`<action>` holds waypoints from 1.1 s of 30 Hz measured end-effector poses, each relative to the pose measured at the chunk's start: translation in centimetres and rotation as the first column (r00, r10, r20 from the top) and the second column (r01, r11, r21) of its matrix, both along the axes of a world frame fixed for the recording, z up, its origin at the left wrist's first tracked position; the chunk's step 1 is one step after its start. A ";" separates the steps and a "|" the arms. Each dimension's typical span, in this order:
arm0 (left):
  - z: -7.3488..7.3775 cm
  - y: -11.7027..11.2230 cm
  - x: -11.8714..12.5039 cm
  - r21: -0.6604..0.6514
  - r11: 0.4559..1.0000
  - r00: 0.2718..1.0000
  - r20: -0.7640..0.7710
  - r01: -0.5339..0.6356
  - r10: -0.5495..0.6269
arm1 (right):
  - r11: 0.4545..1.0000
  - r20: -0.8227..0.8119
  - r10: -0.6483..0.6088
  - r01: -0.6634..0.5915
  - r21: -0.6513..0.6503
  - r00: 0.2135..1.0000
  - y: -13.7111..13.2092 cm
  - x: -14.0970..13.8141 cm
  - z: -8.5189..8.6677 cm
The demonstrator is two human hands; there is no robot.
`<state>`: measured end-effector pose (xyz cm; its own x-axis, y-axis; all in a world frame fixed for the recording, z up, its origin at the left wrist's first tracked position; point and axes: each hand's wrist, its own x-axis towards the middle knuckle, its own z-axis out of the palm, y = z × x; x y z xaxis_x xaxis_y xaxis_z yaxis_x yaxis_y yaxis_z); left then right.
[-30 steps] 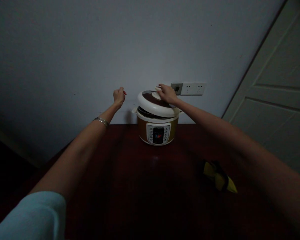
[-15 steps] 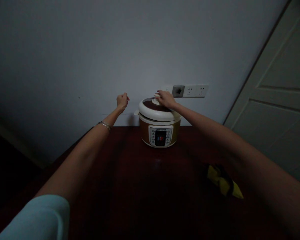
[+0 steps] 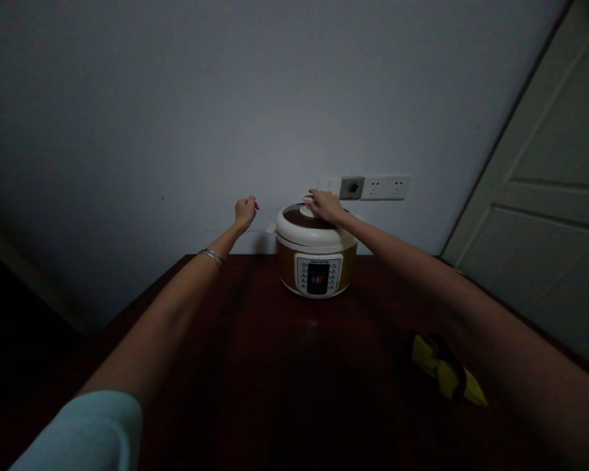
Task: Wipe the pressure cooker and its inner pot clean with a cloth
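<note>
A gold and white electric pressure cooker [image 3: 318,268] stands at the far edge of a dark red table [image 3: 255,366], its control panel facing me. Its white lid with a brown top [image 3: 314,227] sits flat on the pot. My right hand [image 3: 326,205] rests on the lid's knob with the fingers curled round it. My left hand [image 3: 245,211] hovers in the air to the left of the cooker, fingers curled into a loose fist with nothing visible in it. A thin bracelet circles my left wrist.
A yellow and dark folded cloth [image 3: 446,373] lies on the table at the right. Wall sockets [image 3: 373,188] sit on the grey wall just behind the cooker. A white door [image 3: 550,216] stands at the right.
The lid, tilted up at its front edge a second ago, now lies flat on the pot under my right hand. My left hand has kept its place beside the cooker.
</note>
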<state>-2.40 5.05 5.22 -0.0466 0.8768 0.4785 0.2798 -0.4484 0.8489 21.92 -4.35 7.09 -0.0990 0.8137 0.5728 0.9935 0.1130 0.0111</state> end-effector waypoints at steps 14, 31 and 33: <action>-1.2 0.3 0.7 0.066 0.996 0.995 -0.082 -0.056 0.061 | 0.997 0.018 -0.023 0.025 -0.074 1.000 0.0 -0.5 0.1; 2.4 -2.2 3.7 0.158 0.983 0.930 -0.367 0.091 -0.027 | 0.983 -0.246 0.047 -0.089 -0.161 0.968 1.6 0.6 2.9; 3.9 -2.6 5.4 0.202 0.968 0.874 -0.486 0.148 -0.032 | 0.986 -0.297 0.064 -0.106 -0.129 0.953 1.0 1.8 3.7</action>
<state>2.97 2.44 9.13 0.3109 0.7313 0.6071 0.5716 -0.6542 0.4953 23.67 -3.32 10.78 -0.0177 0.8844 0.4664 0.9379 0.1763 -0.2989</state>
